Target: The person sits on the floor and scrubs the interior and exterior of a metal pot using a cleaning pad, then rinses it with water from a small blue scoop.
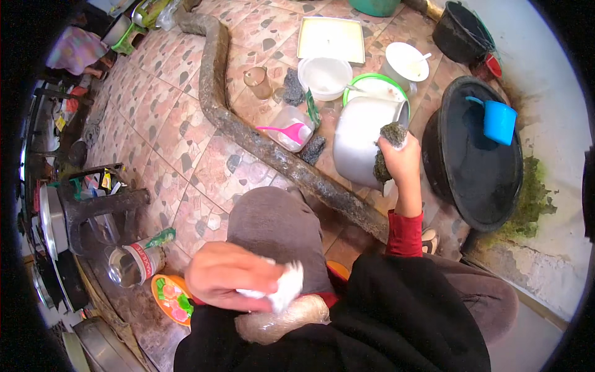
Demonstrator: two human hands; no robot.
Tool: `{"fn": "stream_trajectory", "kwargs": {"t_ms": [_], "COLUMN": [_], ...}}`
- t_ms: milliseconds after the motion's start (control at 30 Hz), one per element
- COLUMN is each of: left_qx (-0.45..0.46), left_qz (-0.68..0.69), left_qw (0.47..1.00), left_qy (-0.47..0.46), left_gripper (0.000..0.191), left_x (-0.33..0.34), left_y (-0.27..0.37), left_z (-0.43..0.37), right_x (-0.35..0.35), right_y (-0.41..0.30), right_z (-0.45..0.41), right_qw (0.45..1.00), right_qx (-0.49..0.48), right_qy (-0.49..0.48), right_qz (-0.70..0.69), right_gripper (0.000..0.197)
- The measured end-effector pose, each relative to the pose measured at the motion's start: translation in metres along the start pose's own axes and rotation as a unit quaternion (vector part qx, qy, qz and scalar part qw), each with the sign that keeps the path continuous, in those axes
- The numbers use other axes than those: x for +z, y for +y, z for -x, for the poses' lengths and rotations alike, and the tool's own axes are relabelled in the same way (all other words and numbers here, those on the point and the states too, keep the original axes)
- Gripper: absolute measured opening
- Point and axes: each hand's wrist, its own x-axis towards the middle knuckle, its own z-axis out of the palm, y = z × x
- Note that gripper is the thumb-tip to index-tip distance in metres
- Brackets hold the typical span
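My right hand (402,160) grips a dark, fibrous scouring pad (393,133) against the side of a silver metal pot (355,139). The pot lies tilted, its mouth overlapping a green-rimmed basin (374,86) of whitish liquid. My left hand (232,274), blurred, has its fingers closed around a crumpled white piece (289,286), tissue or cloth; I cannot tell which. Just below that hand, a bundle wrapped in clear plastic (283,321) rests on my lap.
A low concrete curb (288,162) crosses the tiled floor. To the right stands a black tub (479,162) with a blue dipper (499,122). Nearby are a clear container with a pink spoon (293,132), a white bowl (404,63) and a glass mug (258,83). At left are a dark stool (107,202) and an orange dish (172,300).
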Motion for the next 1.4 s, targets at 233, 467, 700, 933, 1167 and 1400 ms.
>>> {"fn": "stream_trajectory", "kwargs": {"t_ms": [233,467,700,933,1167,1400], "left_qx": [0.019,-0.069,0.031,-0.233,-0.206,-0.260], "left_qz": [-0.208,-0.048,-0.148,-0.283,-0.109,-0.094], "left_qw": [0.977,0.981,0.972,0.930,0.968,0.947], "left_qy": [-0.046,-0.176,-0.179,0.027,0.098,0.165], "left_gripper": [0.022,0.027,0.052,0.077,0.124,0.104], "left_x": [0.014,0.027,-0.045,-0.058,-0.003,-0.016], "left_y": [0.007,0.013,0.000,-0.146,-0.231,-0.283], "left_z": [0.016,0.036,-0.014,-0.071,-0.072,-0.056], "right_x": [-0.006,-0.006,-0.010,0.025,0.072,0.087], "right_y": [0.008,0.010,0.003,-0.042,-0.083,-0.085], "right_z": [-0.002,-0.004,-0.003,0.004,-0.018,-0.026], "right_qw": [1.000,1.000,0.999,0.977,0.944,0.952], "right_qx": [0.022,0.018,-0.001,-0.088,-0.139,-0.216], "right_qy": [0.020,0.019,0.031,0.146,0.227,0.113], "right_qz": [0.002,-0.015,0.014,-0.126,-0.193,-0.186], "right_gripper": [0.023,0.023,0.023,0.025,0.036,0.036]}}
